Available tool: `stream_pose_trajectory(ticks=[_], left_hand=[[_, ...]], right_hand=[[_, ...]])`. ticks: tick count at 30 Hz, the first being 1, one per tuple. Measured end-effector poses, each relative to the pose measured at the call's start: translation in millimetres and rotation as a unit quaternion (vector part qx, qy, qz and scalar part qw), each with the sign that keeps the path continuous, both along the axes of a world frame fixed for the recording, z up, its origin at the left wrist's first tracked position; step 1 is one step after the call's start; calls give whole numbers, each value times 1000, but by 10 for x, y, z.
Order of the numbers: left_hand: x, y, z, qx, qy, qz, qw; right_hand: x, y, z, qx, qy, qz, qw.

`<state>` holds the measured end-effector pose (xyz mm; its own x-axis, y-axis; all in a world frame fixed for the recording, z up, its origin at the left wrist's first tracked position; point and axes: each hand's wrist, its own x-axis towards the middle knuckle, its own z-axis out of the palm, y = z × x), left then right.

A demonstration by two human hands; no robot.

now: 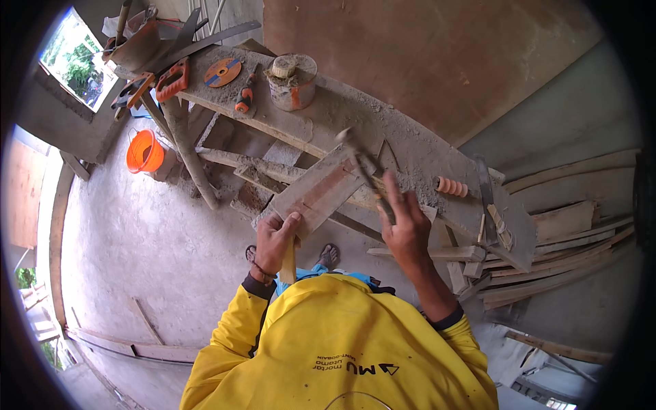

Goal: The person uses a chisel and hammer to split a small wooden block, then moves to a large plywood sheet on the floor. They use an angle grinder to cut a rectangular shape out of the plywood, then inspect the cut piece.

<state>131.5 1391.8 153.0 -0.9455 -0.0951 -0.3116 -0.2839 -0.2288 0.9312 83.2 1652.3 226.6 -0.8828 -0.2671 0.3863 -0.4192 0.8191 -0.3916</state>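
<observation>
My left hand (pixel 273 239) is closed on the near end of a flat grey board (pixel 301 203), its thumb on the upper face. Down the board's middle runs a reddish-brown strip. A pale yellowish piece of wood (pixel 288 263) sticks out below that hand; whether it is joined to the board is hidden. With its fingers wrapped round the handle, my right hand (pixel 408 229) grips a hammer (pixel 369 174). The hammer's head is over the board's far end, against the workbench; I cannot tell whether it touches.
On the dusty wooden workbench (pixel 403 130) are a plaster-crusted bucket (pixel 292 85), an orange disc (pixel 223 72), an orange-and-black screwdriver (pixel 246 94), handsaws (pixel 172 80) and a ribbed orange handle (pixel 452 187). An orange bucket (pixel 145 152) stands on the floor; planks (pixel 560 253) are stacked at right.
</observation>
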Motion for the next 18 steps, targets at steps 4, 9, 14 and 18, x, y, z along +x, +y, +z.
stream_pose_trajectory(ticks=[4,9,14,18], left_hand=[[-44,-9,7,-17,-11,0,1000],[-29,-16,-18,3,-17,8,1000],[-67,18,44,-2,-17,8,1000],[-222,56,133,-3,11,-6,1000]], right_hand=[[-79,-12,-78,82,-34,11,996],[-33,-50,21,-23,16,-16,999],[5,-17,-141,81,-66,15,994],[0,-66,-48,-31,-39,-5,999]])
